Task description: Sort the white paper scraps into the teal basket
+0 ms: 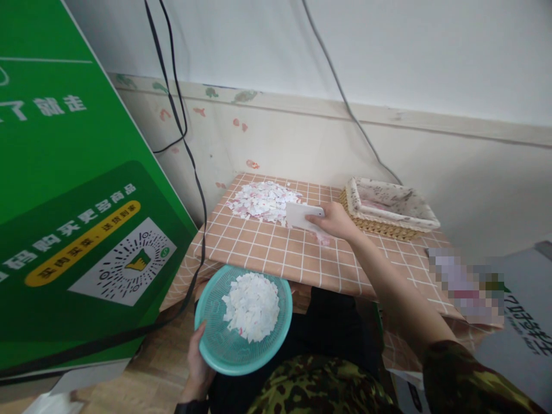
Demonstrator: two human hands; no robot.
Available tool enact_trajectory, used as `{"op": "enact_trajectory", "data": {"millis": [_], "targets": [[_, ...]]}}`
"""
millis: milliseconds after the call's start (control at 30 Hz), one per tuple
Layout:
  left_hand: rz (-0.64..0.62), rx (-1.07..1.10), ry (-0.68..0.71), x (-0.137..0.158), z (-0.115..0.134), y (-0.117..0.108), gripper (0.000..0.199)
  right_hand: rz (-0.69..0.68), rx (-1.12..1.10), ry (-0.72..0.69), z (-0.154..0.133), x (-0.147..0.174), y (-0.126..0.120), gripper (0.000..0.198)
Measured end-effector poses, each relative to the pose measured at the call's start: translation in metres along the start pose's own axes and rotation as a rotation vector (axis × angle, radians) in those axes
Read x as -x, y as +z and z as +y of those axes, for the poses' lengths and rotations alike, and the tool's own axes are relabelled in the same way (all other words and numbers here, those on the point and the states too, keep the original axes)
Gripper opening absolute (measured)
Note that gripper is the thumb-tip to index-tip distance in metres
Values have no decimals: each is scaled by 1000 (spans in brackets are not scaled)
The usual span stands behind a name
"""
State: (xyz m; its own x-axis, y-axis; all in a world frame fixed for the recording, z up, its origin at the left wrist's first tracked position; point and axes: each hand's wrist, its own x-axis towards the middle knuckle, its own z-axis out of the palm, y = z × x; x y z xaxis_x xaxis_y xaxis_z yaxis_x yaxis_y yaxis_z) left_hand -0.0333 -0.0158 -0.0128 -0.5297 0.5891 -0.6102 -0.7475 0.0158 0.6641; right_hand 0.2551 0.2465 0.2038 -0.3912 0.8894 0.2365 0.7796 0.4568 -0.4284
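My left hand (200, 362) grips the rim of a round turquoise plastic basket (211, 345) below the table's front edge. Inside the basket lies a heap of white paper scraps (252, 306). Over the table, my right hand (334, 221) is closed on a flat white card (299, 215), thumb on top. The card's left edge is against a spread pile of white and pinkish paper scraps (263, 201). Some pinkish scraps (321, 237) show under and beside the card. What lies beneath the card is hidden.
A cloth-lined wicker basket (388, 227) stands at the back right of the checked tablecloth (276, 253). To the left rises a large green printed panel (95, 190), with a black strap (200, 195) hanging before it. A grey box (517, 316) is at right.
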Motion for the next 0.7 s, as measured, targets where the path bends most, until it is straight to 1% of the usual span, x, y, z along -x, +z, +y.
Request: {"op": "enact_trajectory", "data": {"millis": [100,200,467,600,700], "targets": [[-16,-16,-5,0,0,0,20,1,82,-20,1,-3,-5,33],[-10,-26,2,-1,-1,-1,21,13,129,-6,3,-4,-9,34],[-1,-21,11,-9,-4,-7,21,23,126,-12,4,-1,-8,33],[-1,-31,9,-9,-4,-8,21,30,172,17,11,-8,-5,34],[-13,-37,4,-7,-3,-7,23,43,182,74,17,-13,-6,35]]}}
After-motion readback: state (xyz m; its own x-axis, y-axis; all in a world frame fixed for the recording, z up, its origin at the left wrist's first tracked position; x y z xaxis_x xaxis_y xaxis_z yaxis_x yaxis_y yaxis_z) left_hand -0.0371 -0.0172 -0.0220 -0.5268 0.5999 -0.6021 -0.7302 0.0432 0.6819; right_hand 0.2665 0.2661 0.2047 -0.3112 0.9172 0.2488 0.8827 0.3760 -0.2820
